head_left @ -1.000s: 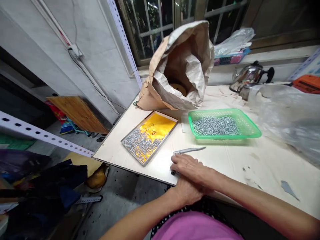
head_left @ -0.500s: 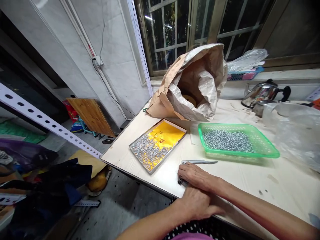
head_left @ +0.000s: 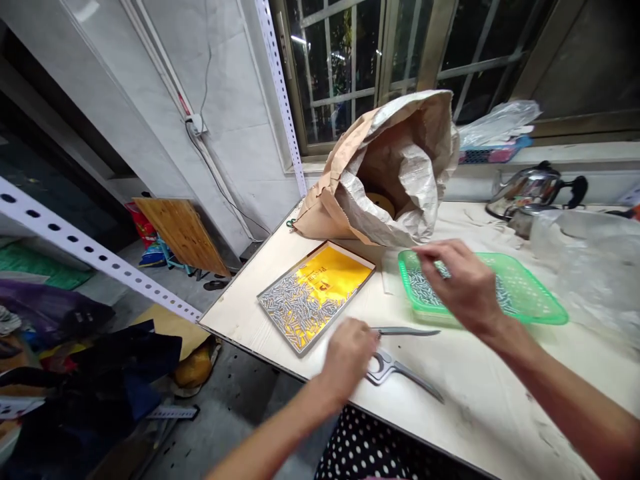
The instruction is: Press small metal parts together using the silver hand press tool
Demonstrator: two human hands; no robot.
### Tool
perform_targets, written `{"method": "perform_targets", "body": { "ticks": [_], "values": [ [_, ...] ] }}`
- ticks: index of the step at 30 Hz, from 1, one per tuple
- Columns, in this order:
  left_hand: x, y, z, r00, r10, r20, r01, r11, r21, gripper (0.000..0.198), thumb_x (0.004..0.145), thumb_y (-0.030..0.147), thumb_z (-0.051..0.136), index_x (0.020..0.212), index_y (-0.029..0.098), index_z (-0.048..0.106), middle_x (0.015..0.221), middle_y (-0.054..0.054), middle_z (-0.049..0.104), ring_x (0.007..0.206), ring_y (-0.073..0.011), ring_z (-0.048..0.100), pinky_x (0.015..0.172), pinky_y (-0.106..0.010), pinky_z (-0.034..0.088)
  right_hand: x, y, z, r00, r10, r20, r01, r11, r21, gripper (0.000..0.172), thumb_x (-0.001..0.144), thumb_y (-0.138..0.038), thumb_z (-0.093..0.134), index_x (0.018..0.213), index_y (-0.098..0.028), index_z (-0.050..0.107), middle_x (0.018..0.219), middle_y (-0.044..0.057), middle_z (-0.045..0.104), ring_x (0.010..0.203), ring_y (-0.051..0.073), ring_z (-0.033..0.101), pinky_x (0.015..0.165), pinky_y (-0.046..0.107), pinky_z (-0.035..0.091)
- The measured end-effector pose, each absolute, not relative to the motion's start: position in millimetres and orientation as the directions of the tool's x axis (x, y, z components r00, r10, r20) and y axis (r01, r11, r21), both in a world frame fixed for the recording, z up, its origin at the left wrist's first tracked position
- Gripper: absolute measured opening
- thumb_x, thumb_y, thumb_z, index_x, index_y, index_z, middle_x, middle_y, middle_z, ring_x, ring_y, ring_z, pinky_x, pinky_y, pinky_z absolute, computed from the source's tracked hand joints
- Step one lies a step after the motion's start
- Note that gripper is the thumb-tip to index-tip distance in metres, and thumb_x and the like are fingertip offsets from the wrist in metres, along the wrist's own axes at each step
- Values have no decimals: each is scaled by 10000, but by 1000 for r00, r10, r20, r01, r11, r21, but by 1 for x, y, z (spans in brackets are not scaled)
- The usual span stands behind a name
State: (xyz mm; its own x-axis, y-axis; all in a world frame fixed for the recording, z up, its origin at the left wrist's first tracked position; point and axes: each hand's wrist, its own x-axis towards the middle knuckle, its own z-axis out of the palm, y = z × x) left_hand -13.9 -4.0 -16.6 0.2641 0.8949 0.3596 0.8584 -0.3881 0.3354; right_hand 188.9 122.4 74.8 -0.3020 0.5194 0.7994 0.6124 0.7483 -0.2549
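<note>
Tabletop (head_left: 493, 380) bears a ringed blade (head_left: 417, 381) beside left hand (head_left: 349, 353).

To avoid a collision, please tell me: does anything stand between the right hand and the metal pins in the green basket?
Nothing visible does: the metal pins showing in the green basket lie uncovered, though the right hand hides some from view.

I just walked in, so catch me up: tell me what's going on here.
A person's left hand is at two scissor-like pieces on the table; the right hand is over a green basket of small metal pins. More pins lie in a shallow tray. Blur hides whether either hand holds anything.
</note>
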Motion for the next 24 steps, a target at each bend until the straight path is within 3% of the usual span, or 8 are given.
{"method": "perform_targets", "body": {
  "ticks": [3,5,8,10,15,18,24],
  "values": [
    [-69,34,1,18,947,320,965,-100,243,245,953,237,472,862,176,692,887,-80,644,905,-228,549,814,-354,456,240,144,54,-346,670,656,827,548,-123,349,959,-356,395,951,-154,680,1032,138,619,797,229,626,650,365,514],
    [-97,56,6,-49,967,249,982,1,190,236,947,240,485,878,163,698,899,-86,645,934,-233,542,822,-339,438,256,136,35,-312,744,591,893,442,-85,391,967,-409,379,1049,-166,674,1162,156,576,746,222,624,566,349,494],
    [-118,78,5,-106,986,127,992,95,88,242,935,234,486,869,146,701,921,-103,643,961,-244,539,833,-332,416,252,93,12,-364,750,552,793,560,-238,358,987,-373,368,1063,-176,656,1075,120,605,772,195,633,651,330,529],
    [-121,87,1,-131,988,87,991,128,39,248,931,248,479,882,150,702,938,-105,642,980,-251,535,820,-328,409,239,58,0,-456,775,438,685,620,-382,313,994,-338,370,1092,-206,636,1052,93,611,874,186,643,747,306,541],
    [-115,98,-5,-119,993,-2,992,119,-44,191,894,243,530,879,144,693,978,-116,654,1012,-266,529,786,-319,407,219,-1,-35,-417,882,221,651,460,-604,282,972,-337,411,1152,-250,610,1057,83,606,890,196,654,759,320,563],
    [-115,104,-6,-165,985,-49,985,162,-61,167,875,214,548,849,128,687,992,-141,658,1023,-275,539,771,-319,415,222,-15,-57,-393,904,171,661,407,-631,290,962,-344,424,1180,-262,597,1050,74,605,895,203,656,759,327,569],
    [-118,114,-1,-173,983,-64,984,170,-48,127,828,140,562,808,123,685,956,-131,658,983,-254,566,727,-291,424,231,-14,-79,-422,875,236,681,478,-555,297,974,-363,390,1139,-257,613,951,52,598,790,186,652,684,303,560]
  ]
}}
